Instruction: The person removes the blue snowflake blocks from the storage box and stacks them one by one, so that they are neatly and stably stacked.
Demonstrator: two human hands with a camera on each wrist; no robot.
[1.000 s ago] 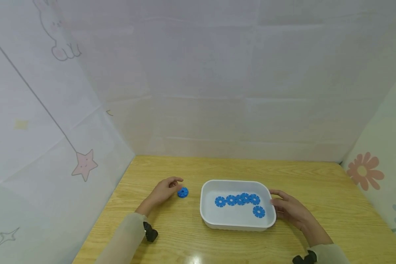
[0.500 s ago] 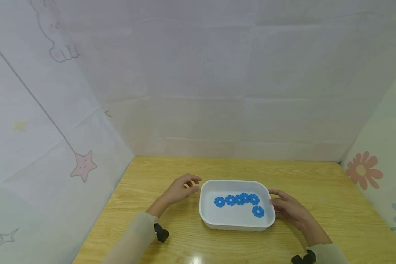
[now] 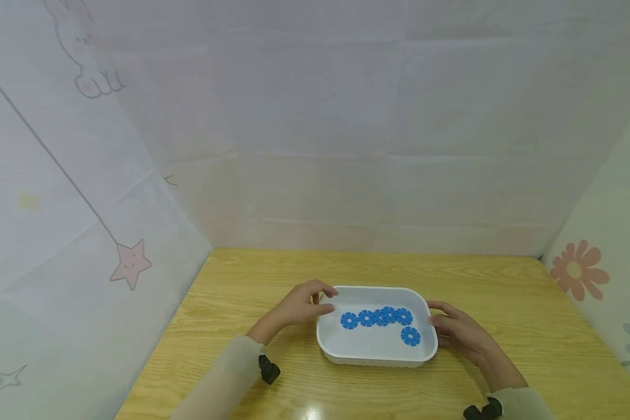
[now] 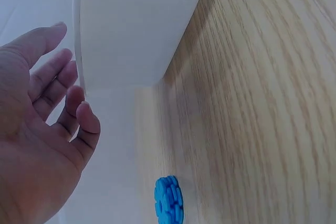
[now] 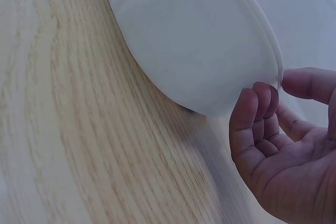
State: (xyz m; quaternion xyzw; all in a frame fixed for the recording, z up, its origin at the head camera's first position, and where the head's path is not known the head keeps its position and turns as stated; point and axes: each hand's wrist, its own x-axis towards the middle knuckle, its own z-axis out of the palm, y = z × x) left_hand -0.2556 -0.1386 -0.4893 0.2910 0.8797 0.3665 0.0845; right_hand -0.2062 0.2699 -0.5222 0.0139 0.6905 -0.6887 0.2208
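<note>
The left hand (image 3: 301, 304) was held at the left end of the white tray (image 3: 367, 357), its fingers loosely bent and its thumb parted from them over the rim. By the right hand (image 3: 462, 337) the opposite rim was pinched, with fingertips set against the outer wall. Inside, five flower-shaped blue discs (image 3: 376, 320) were laid in a row, some overlapped; a sixth disc (image 3: 410, 342) was placed nearer the front. On the wooden desk (image 3: 294, 265), a blue stack (image 4: 169, 201) was shown in the left wrist view, cut off by the lower edge.
</note>
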